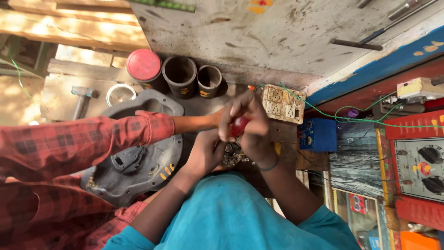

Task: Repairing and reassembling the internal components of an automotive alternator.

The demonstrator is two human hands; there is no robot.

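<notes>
Right hand grips red-handled tool above small, seemingly metal part.

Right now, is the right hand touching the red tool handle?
Touching. The head view shows the right hand wrapped around the red tool handle, fingers closed on it.

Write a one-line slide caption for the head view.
Right hand grips a red-handled tool over a small metal part steadied by the left hand.
</notes>
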